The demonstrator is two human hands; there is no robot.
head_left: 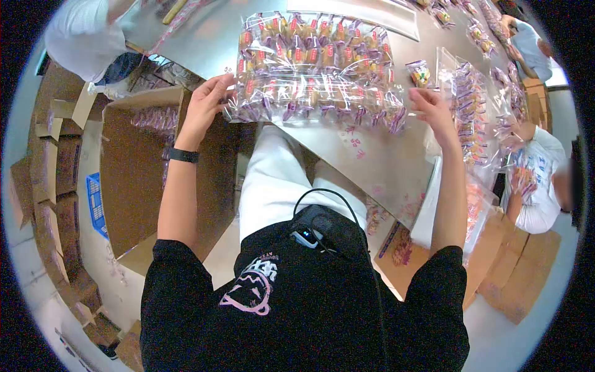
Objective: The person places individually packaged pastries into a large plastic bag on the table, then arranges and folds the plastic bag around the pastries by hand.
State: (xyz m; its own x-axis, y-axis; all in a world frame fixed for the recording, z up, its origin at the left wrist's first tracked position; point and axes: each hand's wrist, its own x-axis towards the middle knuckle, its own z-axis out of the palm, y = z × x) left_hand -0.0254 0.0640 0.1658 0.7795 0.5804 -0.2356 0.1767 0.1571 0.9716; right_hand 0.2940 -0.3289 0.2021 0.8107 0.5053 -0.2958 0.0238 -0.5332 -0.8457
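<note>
A large clear plastic bag (316, 68) full of individually wrapped snacks in purple-and-clear wrappers lies over the near edge of the metal table. The snacks inside sit in rows, with small red labels showing. My left hand (211, 102) pinches the bag's left edge, thumb on top. At the bag's right edge, my right hand (432, 111) has its fingers curled together on the clear film, which is hard to make out there. Just beyond that hand, a single wrapped snack (418, 73) rests on the table.
Left of my legs stands an open cardboard box (167, 204) with wrapped snacks inside. Another filled clear bag (471, 111) lies at the right. Co-workers (539, 180) stand on the right, and one person (83, 40) is at the upper left. A blue crate (96, 204) shows behind the box.
</note>
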